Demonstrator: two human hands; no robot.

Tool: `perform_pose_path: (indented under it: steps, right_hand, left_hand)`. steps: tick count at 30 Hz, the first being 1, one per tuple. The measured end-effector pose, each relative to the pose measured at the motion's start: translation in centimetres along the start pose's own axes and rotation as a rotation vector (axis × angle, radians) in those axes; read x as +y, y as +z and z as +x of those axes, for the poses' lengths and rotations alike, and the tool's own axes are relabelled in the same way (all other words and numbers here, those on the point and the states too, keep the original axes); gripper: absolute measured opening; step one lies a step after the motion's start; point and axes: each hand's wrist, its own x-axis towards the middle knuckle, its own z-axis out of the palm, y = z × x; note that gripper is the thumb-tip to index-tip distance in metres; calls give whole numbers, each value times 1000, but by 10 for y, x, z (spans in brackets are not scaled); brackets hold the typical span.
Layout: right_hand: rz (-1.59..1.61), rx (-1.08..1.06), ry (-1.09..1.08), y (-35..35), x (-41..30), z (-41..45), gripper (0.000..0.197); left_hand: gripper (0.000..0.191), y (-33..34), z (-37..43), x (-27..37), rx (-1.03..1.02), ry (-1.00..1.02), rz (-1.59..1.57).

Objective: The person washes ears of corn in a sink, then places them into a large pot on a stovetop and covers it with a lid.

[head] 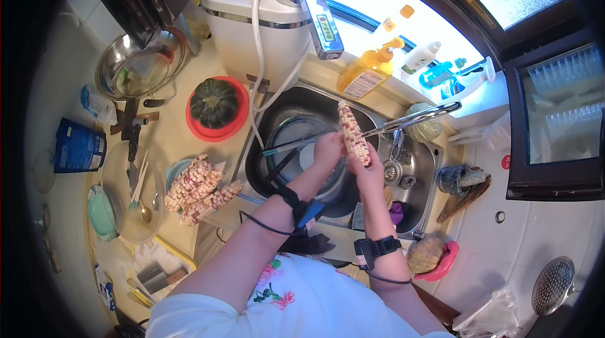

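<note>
My right hand grips the lower end of a speckled white-and-purple corn cob, held upright over the double-bowl steel sink. Right beside the cob is my left hand, its fingers curled; whether they press on the cob or hold anything is hidden. The chrome tap spout reaches in from the right, its end close to the cob. Below my hands, a round basin stands in the larger bowl. Dark sticks with teal ends lie across it, next to my left hand.
Several more corn cobs lie left of the sink. Behind them a green pumpkin sits on a red lid. A cleaver lies farther left. Bottles, including a yellow pump bottle, line the windowsill. An open window sash juts in at right.
</note>
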Motion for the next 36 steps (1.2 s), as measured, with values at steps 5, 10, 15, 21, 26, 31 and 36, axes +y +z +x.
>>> perform_pose_path:
  steps: [5, 10, 15, 21, 26, 31, 36]
  right_hand:
    - [151, -40, 95, -12, -22, -19, 57]
    - [225, -81, 266, -24, -23, -35, 59]
    - [-365, 73, -244, -12, -4, -36, 63]
    - [-687, 116, -374, -5, -27, -37, 61]
    - [-608, 198, -427, -14, -35, -27, 59]
    - [-700, 216, -583, -14, -48, -25, 57]
    - [-727, 202, -531, -17, -38, -36, 58]
  left_hand:
    - [27, -19, 15, 3, 83, 30, -86]
    - [58, -6, 12, 36, 28, -191, -12]
    - [64, 10, -15, 49, 173, 85, 687]
    - [57, 0, -1, 21, 284, 281, 457]
    - [48, -3, -21, -8, 6, 327, 832]
    - [35, 2, -12, -17, 41, 242, 289]
    - [29, 7, 2, 26, -78, 139, -59]
